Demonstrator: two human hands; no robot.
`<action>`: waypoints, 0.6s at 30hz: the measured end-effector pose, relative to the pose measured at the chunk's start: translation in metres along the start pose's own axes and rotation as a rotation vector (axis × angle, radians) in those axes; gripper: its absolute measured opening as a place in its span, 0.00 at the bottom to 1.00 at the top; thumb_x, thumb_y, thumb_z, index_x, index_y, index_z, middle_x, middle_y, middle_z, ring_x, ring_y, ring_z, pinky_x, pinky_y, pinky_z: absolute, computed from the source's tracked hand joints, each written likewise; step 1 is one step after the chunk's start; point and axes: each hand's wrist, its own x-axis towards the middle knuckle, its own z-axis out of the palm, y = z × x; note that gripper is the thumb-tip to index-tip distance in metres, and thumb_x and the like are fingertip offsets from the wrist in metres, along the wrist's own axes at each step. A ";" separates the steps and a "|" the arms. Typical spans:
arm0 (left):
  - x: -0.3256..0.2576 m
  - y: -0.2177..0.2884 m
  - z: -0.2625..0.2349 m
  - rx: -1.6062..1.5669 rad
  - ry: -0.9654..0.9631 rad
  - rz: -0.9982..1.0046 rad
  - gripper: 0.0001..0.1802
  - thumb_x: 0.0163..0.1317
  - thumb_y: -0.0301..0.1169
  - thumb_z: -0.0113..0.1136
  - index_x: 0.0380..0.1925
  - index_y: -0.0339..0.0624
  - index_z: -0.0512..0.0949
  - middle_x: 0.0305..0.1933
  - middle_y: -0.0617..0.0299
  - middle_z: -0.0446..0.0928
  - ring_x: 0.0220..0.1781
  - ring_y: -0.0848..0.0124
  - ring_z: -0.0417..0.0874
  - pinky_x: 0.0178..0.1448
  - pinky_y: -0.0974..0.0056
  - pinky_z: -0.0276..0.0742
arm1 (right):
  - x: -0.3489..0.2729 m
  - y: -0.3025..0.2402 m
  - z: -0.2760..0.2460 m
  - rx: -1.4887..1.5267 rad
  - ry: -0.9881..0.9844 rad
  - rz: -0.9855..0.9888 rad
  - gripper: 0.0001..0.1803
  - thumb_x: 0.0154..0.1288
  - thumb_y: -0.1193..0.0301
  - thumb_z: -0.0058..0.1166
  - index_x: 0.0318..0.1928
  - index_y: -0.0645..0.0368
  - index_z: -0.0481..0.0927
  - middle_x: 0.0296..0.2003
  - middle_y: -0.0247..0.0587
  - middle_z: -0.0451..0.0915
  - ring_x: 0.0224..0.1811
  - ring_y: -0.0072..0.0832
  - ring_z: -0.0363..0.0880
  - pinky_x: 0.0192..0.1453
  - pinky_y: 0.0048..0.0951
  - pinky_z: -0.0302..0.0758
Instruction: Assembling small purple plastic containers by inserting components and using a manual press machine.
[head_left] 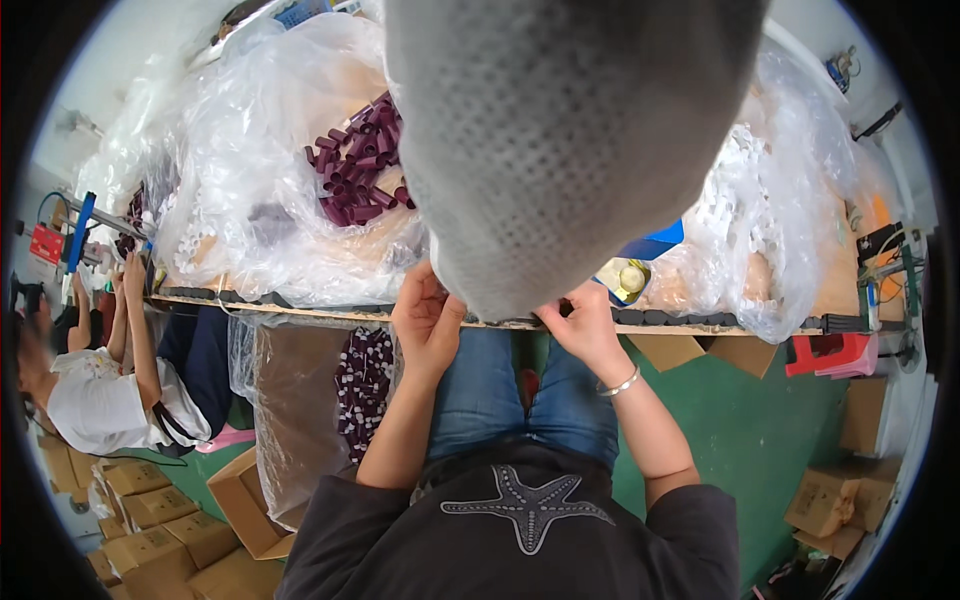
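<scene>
Crowding the bench edge [300, 308]: both hands.

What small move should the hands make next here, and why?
Probably draw both hands slightly back toward the body. The left hand and right hand meet at the table edge, but a grey cap brim hides the fingers and whatever they hold; the maroon tubes lie farther away.

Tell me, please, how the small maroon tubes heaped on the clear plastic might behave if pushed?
The maroon tubes look like short cylinders, so they would probably roll or scatter. They seem small and hollow, likely light. The crinkled plastic sheet beneath might shift with them.
</scene>
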 end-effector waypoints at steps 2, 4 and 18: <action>0.000 0.000 0.002 -0.002 0.009 -0.004 0.21 0.65 0.20 0.56 0.58 0.33 0.69 0.47 0.49 0.81 0.42 0.74 0.80 0.52 0.69 0.75 | 0.000 -0.007 -0.003 -0.025 -0.010 -0.040 0.09 0.56 0.75 0.67 0.29 0.64 0.79 0.20 0.40 0.72 0.19 0.28 0.70 0.25 0.30 0.67; 0.000 -0.004 0.004 0.048 0.046 0.020 0.22 0.66 0.20 0.56 0.60 0.32 0.69 0.46 0.50 0.81 0.42 0.75 0.79 0.52 0.70 0.75 | -0.001 -0.019 -0.005 -0.084 0.042 -0.117 0.06 0.58 0.77 0.65 0.33 0.64 0.81 0.24 0.40 0.75 0.21 0.26 0.72 0.25 0.29 0.67; -0.013 -0.005 0.014 0.025 -0.039 -0.026 0.20 0.66 0.22 0.58 0.58 0.32 0.71 0.47 0.54 0.80 0.46 0.74 0.80 0.54 0.69 0.75 | 0.001 -0.011 -0.007 -0.069 -0.039 -0.062 0.11 0.58 0.74 0.66 0.38 0.65 0.79 0.25 0.38 0.75 0.21 0.22 0.73 0.26 0.25 0.69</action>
